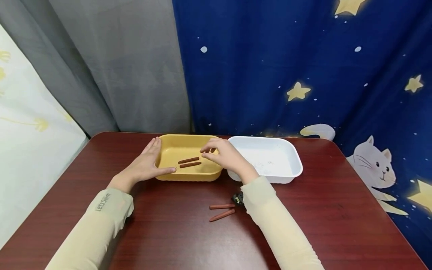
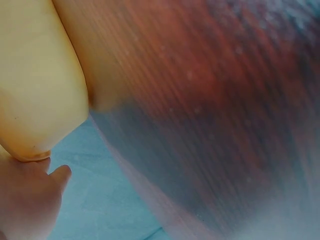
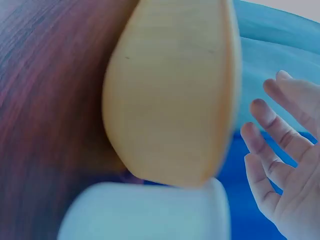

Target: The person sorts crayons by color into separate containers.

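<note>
In the head view a yellow tray (image 1: 189, 176) stands near the table's far edge. Two short brown sticks (image 1: 189, 164) with tapered ends, like crayons, lie in it, and more brown shows between the right hand's fingers. My left hand (image 1: 143, 165) rests at the tray's left end, fingers straight along the rim and thumb at the front corner. Over the tray's right end, my right hand (image 1: 224, 153) has its fingers loosely bent. From the right wrist, the same hand (image 3: 295, 165) appears with spread fingers and nothing between them, beside the yellow tray (image 3: 170, 100).
A white tray (image 1: 270, 157) stands close to the right of the yellow one. Two more brown sticks (image 1: 222, 215) lie on the dark red table (image 1: 175, 232) in front, by a small black device (image 1: 237, 198) at the right cuff. Curtains (image 1: 243, 82) hang behind.
</note>
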Tool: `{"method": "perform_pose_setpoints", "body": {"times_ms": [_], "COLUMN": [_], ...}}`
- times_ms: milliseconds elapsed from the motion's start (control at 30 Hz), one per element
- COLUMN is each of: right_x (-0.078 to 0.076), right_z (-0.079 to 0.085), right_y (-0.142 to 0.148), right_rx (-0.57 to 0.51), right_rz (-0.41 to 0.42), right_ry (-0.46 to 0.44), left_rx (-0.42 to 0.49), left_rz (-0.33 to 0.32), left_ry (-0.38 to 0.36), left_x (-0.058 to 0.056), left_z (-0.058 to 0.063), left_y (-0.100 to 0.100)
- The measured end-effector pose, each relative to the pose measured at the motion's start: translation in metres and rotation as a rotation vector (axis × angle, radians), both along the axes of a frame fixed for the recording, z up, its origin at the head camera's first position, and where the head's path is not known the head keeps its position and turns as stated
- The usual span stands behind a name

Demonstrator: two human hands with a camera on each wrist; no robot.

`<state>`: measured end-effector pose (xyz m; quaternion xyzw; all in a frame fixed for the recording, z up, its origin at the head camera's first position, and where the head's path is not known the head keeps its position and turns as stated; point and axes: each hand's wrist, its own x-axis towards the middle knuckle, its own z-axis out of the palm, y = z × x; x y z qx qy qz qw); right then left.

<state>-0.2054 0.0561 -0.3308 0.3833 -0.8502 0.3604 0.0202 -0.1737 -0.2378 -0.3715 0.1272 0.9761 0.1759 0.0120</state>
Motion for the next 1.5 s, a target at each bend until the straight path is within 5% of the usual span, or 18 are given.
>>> {"method": "perform_pose_setpoints", "body": {"times_ms": [567,900,1500], "right_x": [0.051,0.063,0.072], "right_z": [0.013,0.003,-0.02], "right_y": [0.044,0.056,0.046], "right_rx": [-0.027,-0.006,0.309], "right_rz": [0.008,0.038,0.159], "right_ry": [0.033,-0.042,-0.194], "left_rx": [-0.005,-0.004,-0.001], "left_rz": [0.008,0.012,0.003], "left_ry": [-0.008,-0.01,-0.009], "left_x": [0.003,0.002,-0.002], "left_z": [0.002,0.003,-0.001], "left_y": [-0.007,-0.006,-0.001]}}
